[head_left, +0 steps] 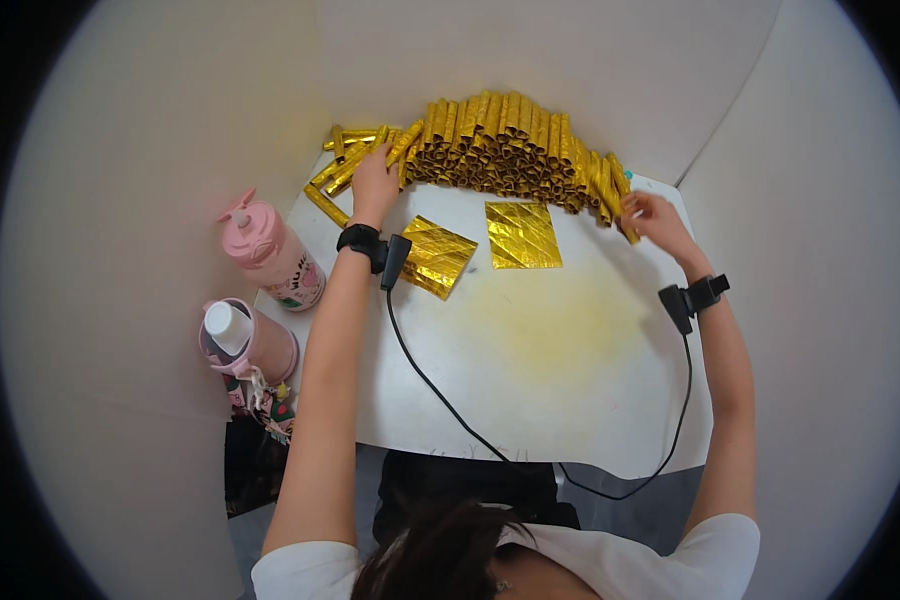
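Note:
A big pile of rolled gold foil tubes (505,140) lies along the far edge of the white table (530,370). My left hand (373,180) rests on the pile's left end, touching loose gold tubes (340,170) there. At the right end of the pile, my right hand (653,215) has its fingers curled at a gold tube (625,215). Whether it grips the tube is unclear. Two flat stacks of gold foil sheets lie on the table between my arms, one (436,255) near my left wrist, the other (521,234) in the middle. Each wrist wears a black band with a cable.
A pink bottle (268,250) and a pink cup with a white lid (242,340) stand at the table's left edge. White walls enclose the table on three sides. Black cables (440,390) trail from my wrists across the table to its near edge.

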{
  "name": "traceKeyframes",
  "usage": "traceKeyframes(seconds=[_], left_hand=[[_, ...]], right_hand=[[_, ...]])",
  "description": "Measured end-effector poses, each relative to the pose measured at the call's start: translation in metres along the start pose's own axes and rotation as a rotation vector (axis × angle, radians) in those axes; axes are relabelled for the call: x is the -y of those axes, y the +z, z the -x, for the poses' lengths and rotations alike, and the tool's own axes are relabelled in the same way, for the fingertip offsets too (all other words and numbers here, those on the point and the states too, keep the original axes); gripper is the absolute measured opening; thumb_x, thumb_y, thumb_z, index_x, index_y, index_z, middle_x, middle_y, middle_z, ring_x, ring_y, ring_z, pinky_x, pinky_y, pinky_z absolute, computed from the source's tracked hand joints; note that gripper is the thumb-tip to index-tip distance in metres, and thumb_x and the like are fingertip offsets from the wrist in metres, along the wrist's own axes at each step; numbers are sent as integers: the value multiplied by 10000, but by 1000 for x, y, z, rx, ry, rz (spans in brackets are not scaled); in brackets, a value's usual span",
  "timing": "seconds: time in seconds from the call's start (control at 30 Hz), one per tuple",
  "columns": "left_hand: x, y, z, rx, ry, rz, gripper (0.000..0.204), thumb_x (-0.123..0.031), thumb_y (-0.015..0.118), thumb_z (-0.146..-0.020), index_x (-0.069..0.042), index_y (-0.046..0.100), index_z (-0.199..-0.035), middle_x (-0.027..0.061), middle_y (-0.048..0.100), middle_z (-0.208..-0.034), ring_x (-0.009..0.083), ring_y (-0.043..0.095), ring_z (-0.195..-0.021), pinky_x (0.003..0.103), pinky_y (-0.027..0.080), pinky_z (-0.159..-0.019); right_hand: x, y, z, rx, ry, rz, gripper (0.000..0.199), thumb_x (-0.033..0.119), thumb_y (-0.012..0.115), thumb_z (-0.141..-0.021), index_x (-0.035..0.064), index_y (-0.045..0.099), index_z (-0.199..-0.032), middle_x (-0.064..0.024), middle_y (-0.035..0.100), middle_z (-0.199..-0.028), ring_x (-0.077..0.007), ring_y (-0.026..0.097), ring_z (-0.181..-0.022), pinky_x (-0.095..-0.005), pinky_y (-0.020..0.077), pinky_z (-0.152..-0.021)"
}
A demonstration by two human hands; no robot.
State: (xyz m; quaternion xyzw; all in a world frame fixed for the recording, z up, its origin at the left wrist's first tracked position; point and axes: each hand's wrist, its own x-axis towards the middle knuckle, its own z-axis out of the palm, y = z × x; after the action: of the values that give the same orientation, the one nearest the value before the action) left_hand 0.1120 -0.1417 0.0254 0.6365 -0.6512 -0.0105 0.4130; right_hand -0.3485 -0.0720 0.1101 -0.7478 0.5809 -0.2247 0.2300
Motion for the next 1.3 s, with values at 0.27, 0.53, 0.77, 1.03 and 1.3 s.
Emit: traceKeyframes(seconds=[0.27, 0.53, 0.77, 1.03, 1.3], left_hand=[[-24, -23, -2, -237, -147, 8, 396, -296, 659, -843, -20, 650, -1126, 213, 681, -909, 396, 641, -889, 484, 492, -792], [-115, -11, -43, -89, 82, 112, 618, -519, 559, -884, -150, 487, -1374, 173, 569, -1272, 374, 496, -1192, 469, 371, -1007], [8, -34, -42, 113, -260, -288, 808, -596, 594, -797, -147, 397, -1438, 213, 329, -1490, 422, 211, -1408, 683, 161, -1073], [23, -32, -53, 431, -534, -347, 1090, -838, 498, -674, -76, 373, -1443, 220, 429, -1432, 376, 392, -1339, 543, 283, -1086], [0, -29, -66, 533, -442, -136, 1159, -756, 660, -603, 140, 452, -1307, 283, 513, -1319, 372, 496, -1239, 396, 399, -1022]], right_hand=[[53, 15, -80, -327, 7, -189, 576, 325, 630, -877, 49, 431, -1341, -157, 620, -1208, -197, 687, -776, -295, 528, -642], [74, 60, -60, -317, -90, -147, 512, 267, 632, -889, 64, 457, -1325, -131, 636, -1198, -179, 699, -760, -293, 507, -704], [102, 64, 22, -84, -148, -355, 436, 108, 619, -873, 72, 502, -1292, -115, 655, -1162, -138, 688, -728, -229, 480, -613], [97, 85, 95, 48, -97, -482, 259, 44, 588, -858, 21, 640, -1111, -69, 678, -1031, -92, 660, -721, -205, 477, -604], [44, 116, 119, 48, 189, -874, 211, 3, 512, -881, 1, 650, -1042, -48, 676, -1014, -74, 634, -702, -188, 491, -646]])
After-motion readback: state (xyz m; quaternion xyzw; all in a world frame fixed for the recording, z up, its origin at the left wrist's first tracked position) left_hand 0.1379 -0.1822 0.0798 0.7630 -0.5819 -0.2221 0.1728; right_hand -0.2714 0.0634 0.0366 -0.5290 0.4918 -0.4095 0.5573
